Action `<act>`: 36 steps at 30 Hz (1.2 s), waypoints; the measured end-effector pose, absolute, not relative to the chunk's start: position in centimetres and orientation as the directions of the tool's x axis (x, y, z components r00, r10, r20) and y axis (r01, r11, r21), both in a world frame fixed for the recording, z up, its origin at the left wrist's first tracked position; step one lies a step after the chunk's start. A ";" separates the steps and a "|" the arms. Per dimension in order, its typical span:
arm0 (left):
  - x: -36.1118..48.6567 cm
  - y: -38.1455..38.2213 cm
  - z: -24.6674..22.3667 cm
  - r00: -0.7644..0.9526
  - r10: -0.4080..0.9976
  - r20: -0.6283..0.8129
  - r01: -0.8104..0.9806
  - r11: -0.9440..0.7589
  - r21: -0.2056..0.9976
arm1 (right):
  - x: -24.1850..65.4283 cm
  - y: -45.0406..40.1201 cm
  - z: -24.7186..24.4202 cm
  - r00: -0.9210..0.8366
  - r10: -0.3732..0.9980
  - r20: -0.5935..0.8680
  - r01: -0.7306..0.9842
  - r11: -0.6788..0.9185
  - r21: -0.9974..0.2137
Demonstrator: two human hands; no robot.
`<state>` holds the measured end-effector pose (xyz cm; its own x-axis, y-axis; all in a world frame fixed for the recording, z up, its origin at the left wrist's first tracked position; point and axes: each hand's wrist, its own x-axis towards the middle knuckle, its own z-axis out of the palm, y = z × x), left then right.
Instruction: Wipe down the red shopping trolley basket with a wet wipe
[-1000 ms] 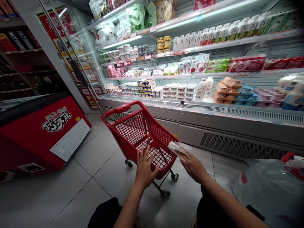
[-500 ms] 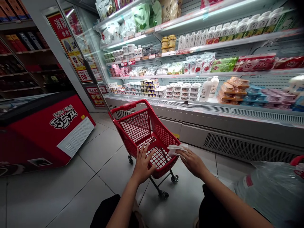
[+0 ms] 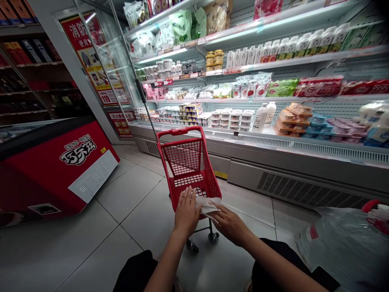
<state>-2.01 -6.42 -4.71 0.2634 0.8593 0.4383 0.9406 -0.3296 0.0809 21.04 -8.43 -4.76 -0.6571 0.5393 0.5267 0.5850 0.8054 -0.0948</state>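
Note:
A small red shopping cart [image 3: 186, 156] with a meshed basket stands in front of me on the tiles. Over the left of its near rim lies my left hand [image 3: 187, 211], fingers stretched forward and close together, the thumb beside a white tissue [image 3: 209, 203]. My right hand [image 3: 229, 223] grips that tissue at the right of the same rim, its fingers bent over the folded edge. Part of the rim is hidden under the tissue and both hands. Below them show the near caster wheels [image 3: 192, 246].
A refrigerated display case [image 3: 243, 170] with dairy goods runs along the right. A red chest freezer [image 3: 60, 174] stands on the left. At the lower right is a clear plastic-wrapped bundle [image 3: 337, 243]. A thin pole [image 3: 142, 91] rises from the cart's handle.
The cart has turned so its handle now points more straight away from me. My right hand has moved left with the tissue, close to my left hand, which has shifted slightly right.

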 end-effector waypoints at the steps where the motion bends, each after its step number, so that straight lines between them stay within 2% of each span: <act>1: -1.5 -6.8 -5.3 0.265 0.859 0.438 0.938 -0.335 0.090 | 21.5 -7.7 -4.7 -0.667 0.528 0.525 0.579 0.811 -0.081; 5: -1.4 -8.0 -6.3 0.250 0.859 0.446 0.940 -0.326 0.102 | 23.9 -3.4 -3.9 -0.694 0.517 0.501 0.586 0.810 -0.025; 8: -2.6 -8.3 -5.6 0.302 0.854 0.425 0.923 -0.373 0.094 | 24.5 -0.3 -2.7 -0.710 0.519 0.477 0.593 0.805 0.006; 15: -4.6 -9.0 -4.3 0.380 0.829 0.410 0.889 -0.450 0.087 | 23.2 0.9 -2.5 -0.636 0.570 0.520 0.646 0.762 -0.045; 20: -7.3 -8.8 -4.1 0.304 0.861 0.408 0.914 -0.384 0.130 | 21.3 -4.2 -3.5 -0.679 0.515 0.523 0.560 0.824 -0.085; 23: -9.2 -8.3 -4.0 0.188 0.884 0.429 0.948 -0.278 0.157 | 19.2 -7.3 -3.8 -0.711 0.462 0.531 0.486 0.868 -0.104; 26: -9.8 -7.9 -4.1 0.067 0.889 0.452 0.971 -0.162 0.176 | 17.6 -8.1 -4.0 -0.759 0.387 0.523 0.406 0.910 -0.084; 28: -9.1 -8.0 -4.2 0.051 0.885 0.462 0.973 -0.148 0.176 | 17.6 -6.8 -4.0 -0.778 0.357 0.516 0.385 0.921 -0.058; 31: -6.8 -8.7 -4.7 0.121 0.882 0.456 0.963 -0.215 0.160 | 19.5 -2.8 -3.5 -0.738 0.427 0.522 0.479 0.877 -0.040; 36: -4.8 -9.5 -5.3 0.186 0.884 0.429 0.952 -0.271 0.144 | 24.6 2.6 -2.1 -0.581 0.608 0.541 0.707 0.706 -0.034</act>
<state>-4.83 -9.51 -5.30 0.1865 0.8841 0.4286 0.9518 -0.2707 0.1442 24.58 2.65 -2.11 -0.5810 0.6080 0.5411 0.7071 0.7062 -0.0342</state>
